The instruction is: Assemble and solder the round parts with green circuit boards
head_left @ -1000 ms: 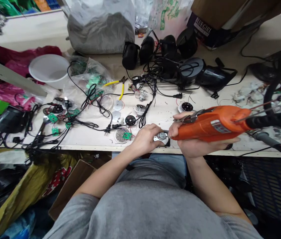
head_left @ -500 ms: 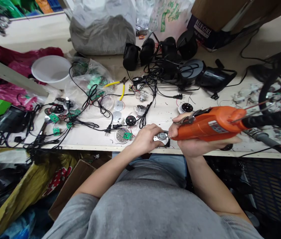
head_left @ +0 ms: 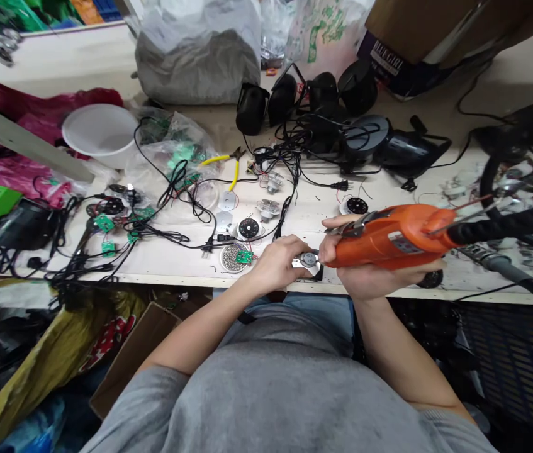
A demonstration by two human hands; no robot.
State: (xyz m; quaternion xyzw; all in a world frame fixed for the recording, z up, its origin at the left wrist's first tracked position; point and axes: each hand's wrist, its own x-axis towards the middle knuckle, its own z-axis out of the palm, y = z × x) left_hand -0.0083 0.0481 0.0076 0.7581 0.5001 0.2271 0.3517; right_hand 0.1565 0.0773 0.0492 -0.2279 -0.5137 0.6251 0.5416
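Note:
My right hand point(head_left: 365, 277) is wrapped round an orange electric screwdriver point(head_left: 384, 239), which lies nearly level with its tip pointing left. That tip meets a small motor point(head_left: 308, 258) on a shiny metal plate at the bench's front edge. Fingers of my left hand point(head_left: 278, 261) are closed on the motor piece from the left side. Just left of this hand sits a round dish of small metal bits point(head_left: 232, 257) with a green circuit board point(head_left: 244, 257) on it. Behind are a round part with a black disc point(head_left: 248, 228) and another motor part point(head_left: 269, 209).
Yellow-handled pliers point(head_left: 234, 168) lie behind tangled black cables point(head_left: 179, 182). Black lamp housings point(head_left: 282, 100) stand at the back beside a cardboard box point(head_left: 417, 44). A white bucket point(head_left: 100, 129) is at the left. A thick black cord point(head_left: 478, 233) runs right from the screwdriver.
The orange screwdriver has shifted slightly left, its tip closer to the motor. My left hand stays in place on the piece. The whole view has moved a little.

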